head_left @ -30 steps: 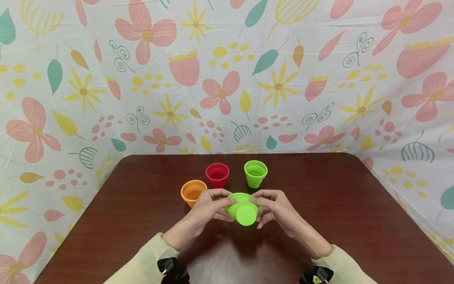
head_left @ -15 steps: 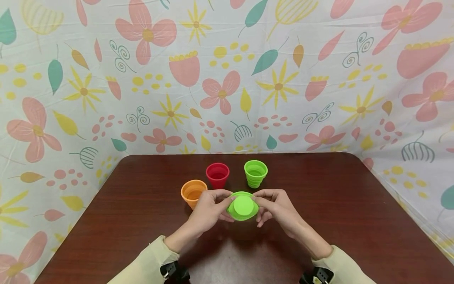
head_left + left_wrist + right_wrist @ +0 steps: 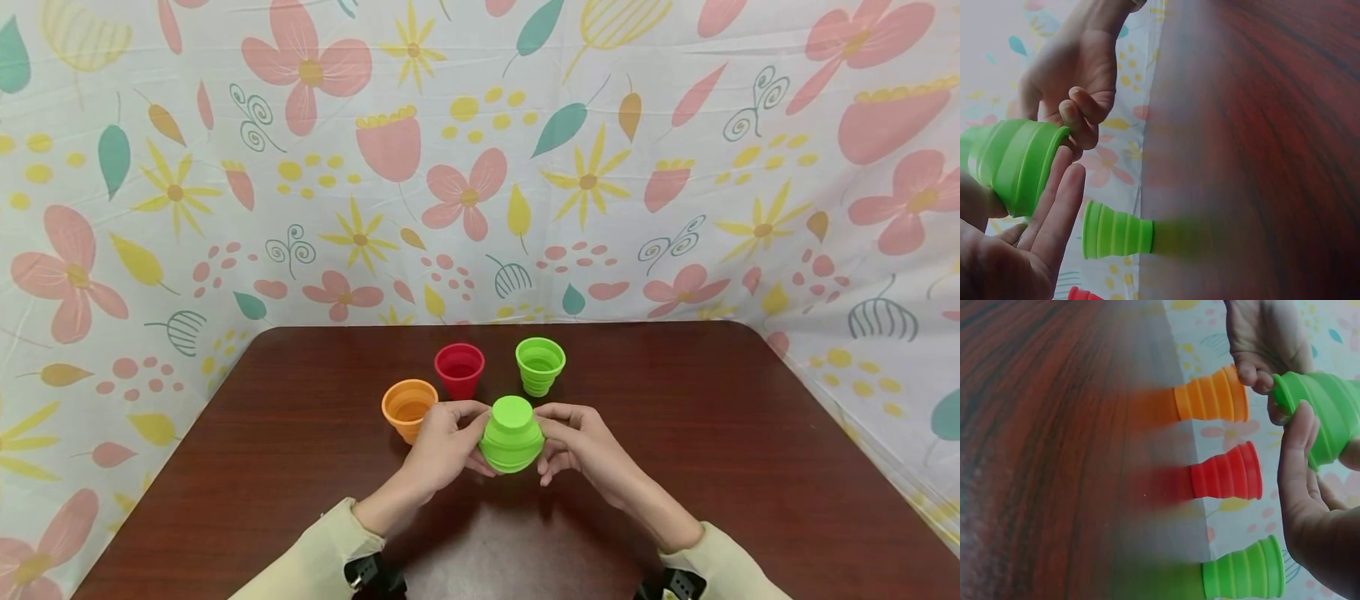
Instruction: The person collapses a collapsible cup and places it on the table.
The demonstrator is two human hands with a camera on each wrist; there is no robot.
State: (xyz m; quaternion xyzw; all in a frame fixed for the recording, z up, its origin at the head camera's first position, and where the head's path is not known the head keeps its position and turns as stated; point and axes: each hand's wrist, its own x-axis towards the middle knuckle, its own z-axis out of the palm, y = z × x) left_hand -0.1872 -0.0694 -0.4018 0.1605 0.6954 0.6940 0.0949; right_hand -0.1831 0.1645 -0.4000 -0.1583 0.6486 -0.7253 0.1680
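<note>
The count is one held green cup (image 3: 512,442), one standing green cup (image 3: 540,368), one red cup (image 3: 459,372) and one orange cup (image 3: 407,408). The left hand (image 3: 442,446) and right hand (image 3: 590,446) pinch the held green cup from opposite sides (narrow base upward), raised above the table (image 3: 750,450). The standing green cup, red cup and orange cup are upright beyond it, the left hand partly covering the orange cup in the head view.

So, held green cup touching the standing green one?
Apart. Right wrist view: cloth shows in the gap between the held green cup and standing green cup.

Head view from above, facing forward-down; wrist views closer, low, sharing held cup (image 3: 512,440)
</note>
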